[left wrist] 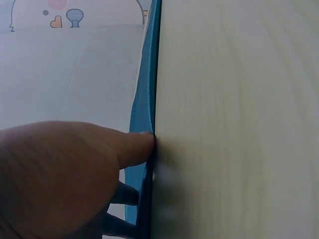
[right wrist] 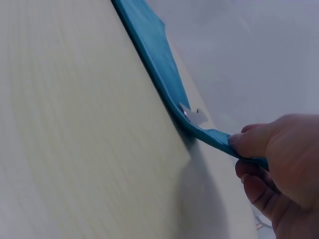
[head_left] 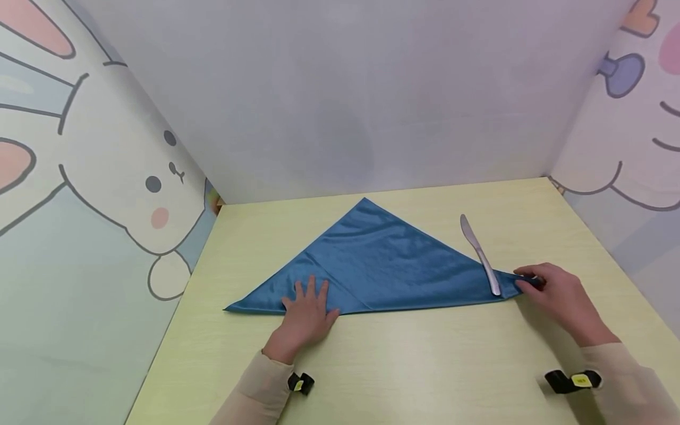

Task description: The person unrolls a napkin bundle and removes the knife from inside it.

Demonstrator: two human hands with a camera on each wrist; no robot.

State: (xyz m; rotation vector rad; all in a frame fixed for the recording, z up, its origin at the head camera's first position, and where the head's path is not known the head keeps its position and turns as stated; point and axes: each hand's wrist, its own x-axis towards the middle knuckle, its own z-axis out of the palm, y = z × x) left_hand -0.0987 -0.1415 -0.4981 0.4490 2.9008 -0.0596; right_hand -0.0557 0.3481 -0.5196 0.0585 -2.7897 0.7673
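Observation:
A blue cloth (head_left: pixel 382 260), folded into a wide triangle, lies on the table with its peak at the far side. My left hand (head_left: pixel 308 316) rests on its near left part with fingers spread; in the left wrist view the thumb (left wrist: pixel 137 148) touches the folded edge. Between thumb and fingers, my right hand (head_left: pixel 558 298) pinches the cloth's right corner, which the right wrist view shows lifted off the table. A silver table knife (head_left: pixel 480 254) lies across the cloth near that corner, its handle end on the fabric and its blade pointing away.
The pale wooden table (head_left: pixel 414 360) ends at a plain light wall (head_left: pixel 340 106) behind. Side panels with cartoon animals, including a rabbit (head_left: pixel 133 177) on the left, stand along both sides. Each wrist wears a small black camera strap (head_left: pixel 574 381).

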